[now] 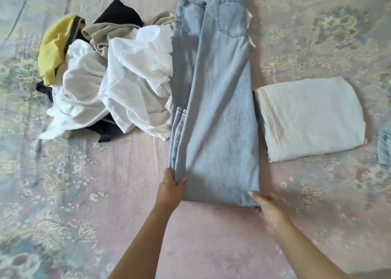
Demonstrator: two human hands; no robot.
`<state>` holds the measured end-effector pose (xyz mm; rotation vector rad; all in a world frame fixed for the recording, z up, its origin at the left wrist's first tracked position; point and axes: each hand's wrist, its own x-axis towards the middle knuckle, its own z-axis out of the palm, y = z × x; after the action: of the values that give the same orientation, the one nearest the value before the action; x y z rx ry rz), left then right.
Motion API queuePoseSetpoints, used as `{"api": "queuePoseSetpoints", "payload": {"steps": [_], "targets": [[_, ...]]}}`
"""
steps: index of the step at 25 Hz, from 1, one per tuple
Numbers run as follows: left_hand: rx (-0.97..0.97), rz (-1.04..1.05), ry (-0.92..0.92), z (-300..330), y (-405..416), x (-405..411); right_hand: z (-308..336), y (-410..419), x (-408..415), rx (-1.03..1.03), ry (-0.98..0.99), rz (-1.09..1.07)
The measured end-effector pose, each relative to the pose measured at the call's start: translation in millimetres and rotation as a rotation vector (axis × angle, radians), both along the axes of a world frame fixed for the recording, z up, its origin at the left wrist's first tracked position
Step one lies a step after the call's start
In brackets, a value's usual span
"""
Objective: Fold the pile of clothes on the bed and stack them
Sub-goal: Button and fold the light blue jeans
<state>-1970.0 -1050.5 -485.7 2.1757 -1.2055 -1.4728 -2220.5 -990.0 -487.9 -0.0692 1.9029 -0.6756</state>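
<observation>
Light blue jeans (213, 92) lie lengthwise down the middle of the bed, folded leg on leg, waistband at the far end. My left hand (170, 189) pinches the near left corner of the jeans, thumb on top and fingers underneath. My right hand (269, 210) grips the near right corner, fingers tucked under the fold. To the left sits a loose pile of clothes (110, 75): white, beige, yellow and dark pieces. A folded cream garment (311, 116) lies to the right of the jeans.
The bed carries a pink and grey floral cover (105, 194). A bit of pale blue cloth (384, 147) shows at the right edge. Open bedspread stretches in front of the jeans, around my forearms.
</observation>
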Motion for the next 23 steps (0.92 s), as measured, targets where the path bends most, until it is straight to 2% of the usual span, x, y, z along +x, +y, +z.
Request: {"api": "queuePoseSetpoints", "payload": {"steps": [3,6,9,11,13,15,17,21,23], "targets": [[-0.043,0.159,0.006,9,-47,-8,-1,1,-1,-0.096,0.131,0.078],[-0.179,0.229,0.062,13,-105,-18,-1,4,0,-0.136,0.074,0.032],[-0.211,0.098,0.059,13,-146,-31,-5,3,1,-0.124,0.05,0.023],[-0.192,-0.049,-0.073,8,-163,-39,-4,-1,7,-0.121,0.113,0.051],[-0.27,-0.041,-0.136,3,-169,-42,-2,-1,15,-0.135,0.183,0.043],[-0.401,0.14,-0.098,0,-165,-37,-3,1,18,-0.156,0.233,-0.024],[-0.445,0.259,-0.083,-2,-156,-30,-4,0,19,-0.151,0.257,-0.074],[-0.446,0.242,-0.115,-3,-147,-26,-9,-7,14,-0.123,0.316,-0.001],[-0.459,0.181,-0.201,-1,-128,-24,-8,-7,10,-0.131,0.331,0.094]]}}
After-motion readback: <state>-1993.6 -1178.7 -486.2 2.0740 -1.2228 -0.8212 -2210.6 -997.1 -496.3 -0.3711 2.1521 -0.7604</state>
